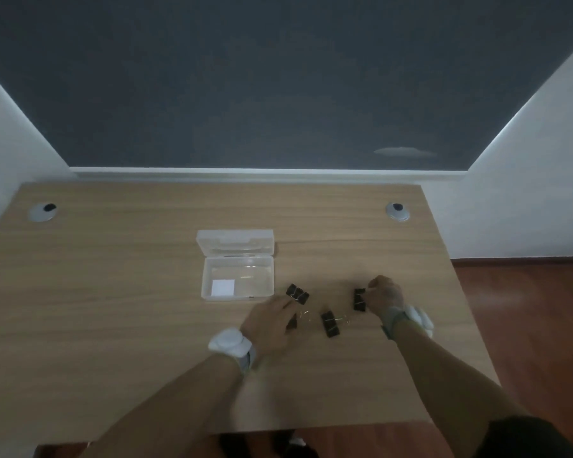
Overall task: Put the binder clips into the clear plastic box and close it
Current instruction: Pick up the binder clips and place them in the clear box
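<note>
A clear plastic box [209, 279] lies open mid-desk, its lid [235, 243] folded back behind it; a white label shows inside. Black binder clips lie to its right. One pair of clips [297, 293] sits just off the box's front right corner. Another clip [330, 323] lies between my hands. My left hand [269, 322] rests over a clip [291, 322] that is mostly hidden under its fingers. My right hand [385, 294] has its fingers closed on a black clip [359, 299] at the right.
The wooden desk [129, 292] has two round cable grommets, left [43, 211] and right [397, 211], near its back edge. A dark panel stands behind the desk. The desk's right edge [457, 292] drops to a reddish floor. Both wrists wear white bands.
</note>
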